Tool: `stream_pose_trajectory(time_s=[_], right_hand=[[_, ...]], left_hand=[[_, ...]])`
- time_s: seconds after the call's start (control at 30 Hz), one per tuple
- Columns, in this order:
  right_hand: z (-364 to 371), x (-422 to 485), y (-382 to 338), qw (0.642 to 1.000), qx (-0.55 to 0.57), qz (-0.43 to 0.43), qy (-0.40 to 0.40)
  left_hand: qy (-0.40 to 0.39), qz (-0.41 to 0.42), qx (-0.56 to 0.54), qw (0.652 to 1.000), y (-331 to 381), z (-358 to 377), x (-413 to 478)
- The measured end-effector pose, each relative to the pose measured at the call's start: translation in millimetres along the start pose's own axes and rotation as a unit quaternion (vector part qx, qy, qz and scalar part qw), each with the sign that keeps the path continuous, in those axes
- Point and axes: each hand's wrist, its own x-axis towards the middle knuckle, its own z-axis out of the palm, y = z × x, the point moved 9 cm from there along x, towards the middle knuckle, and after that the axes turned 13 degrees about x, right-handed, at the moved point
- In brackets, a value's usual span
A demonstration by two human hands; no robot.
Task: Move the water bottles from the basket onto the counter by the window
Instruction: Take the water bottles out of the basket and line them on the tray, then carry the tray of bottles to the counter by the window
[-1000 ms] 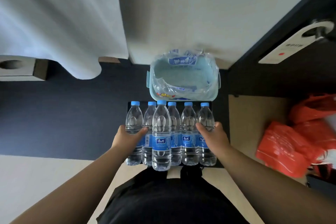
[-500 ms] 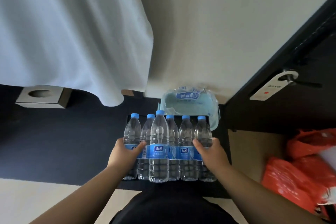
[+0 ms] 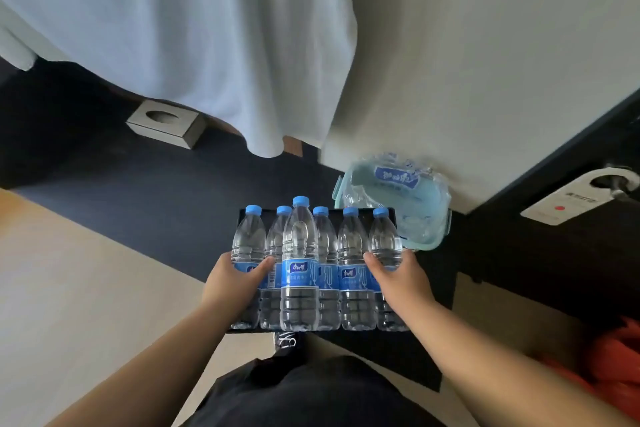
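Several clear water bottles point(image 3: 300, 263) with blue caps and blue labels stand upright in a row, pressed together in front of my body. My left hand point(image 3: 232, 282) grips the leftmost bottle and my right hand point(image 3: 398, 274) grips the rightmost one, squeezing the row between them. A black tray point(image 3: 341, 213) shows behind and under the bottles. A pale blue basket point(image 3: 434, 215) lined with crumpled plastic wrap sits on the floor beyond them, with no bottles in it.
A white curtain point(image 3: 194, 45) hangs at upper left beside a cream wall. A grey tissue box point(image 3: 166, 123) rests on the dark surface at left. A dark door with a hanger tag point(image 3: 571, 199) is at right; orange bags point(image 3: 616, 367) lie lower right.
The view has swung up and left: more curtain shows, the tissue box has shifted toward the middle, and the basket has slid right. Both hands keep the same grip on the bottle row.
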Motion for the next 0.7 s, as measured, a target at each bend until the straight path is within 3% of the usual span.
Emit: stream_pose_trajectory(time_s=[0.33,0.7], right_hand=[[52,-27,-34,0.992,-0.064,-0.067,-0.085],[152,-51,-94,0.971,-0.141,-0.114,-0.155]], left_hand=[[0.054,-0.053,-0.134,0.988,-99,-10,-46],[0.112,-0.107,-0.206,0.966,-194,-55,-52]])
